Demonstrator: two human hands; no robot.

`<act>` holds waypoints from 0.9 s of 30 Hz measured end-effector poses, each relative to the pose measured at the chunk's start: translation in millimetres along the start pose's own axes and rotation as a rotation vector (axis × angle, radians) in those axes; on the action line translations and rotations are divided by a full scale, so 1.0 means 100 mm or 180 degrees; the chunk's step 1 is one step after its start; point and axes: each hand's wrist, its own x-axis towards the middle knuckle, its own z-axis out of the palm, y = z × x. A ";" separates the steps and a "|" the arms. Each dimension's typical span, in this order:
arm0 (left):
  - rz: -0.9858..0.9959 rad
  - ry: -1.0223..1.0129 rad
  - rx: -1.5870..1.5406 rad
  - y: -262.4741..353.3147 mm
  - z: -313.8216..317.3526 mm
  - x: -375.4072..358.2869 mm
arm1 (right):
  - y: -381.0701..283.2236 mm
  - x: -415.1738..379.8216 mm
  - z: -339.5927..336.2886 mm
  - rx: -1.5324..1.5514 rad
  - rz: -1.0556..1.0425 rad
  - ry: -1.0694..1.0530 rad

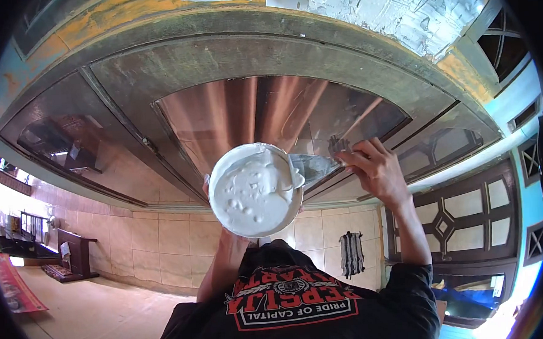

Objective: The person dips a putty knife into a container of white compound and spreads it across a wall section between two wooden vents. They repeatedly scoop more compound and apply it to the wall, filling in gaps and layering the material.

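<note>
A round tub of white paste (254, 192) is held up in front of the black shirt. My left hand (206, 185) grips it from beneath and the side; only bits of fingers show at its edges, the rest is hidden behind the tub. On the right, my right hand (373, 167) is closed round the handle of a putty knife (313, 166). The knife's blade reaches left to the tub's right rim, with white paste at its tip.
Ahead stands a brown wooden door frame (229, 58) with glass panes and a pinkish curtain (219, 111). White-smeared wall (386, 7) lies above it. A striped mat (351, 254) is on the tiles, and a dark cabinet (73, 256) stands left.
</note>
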 end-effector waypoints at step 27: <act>0.0196 -0.0431 -0.0261 -0.04 -0.19 -0.05 | -0.19 0.03 0.44 0.0895 0.0010 0.0149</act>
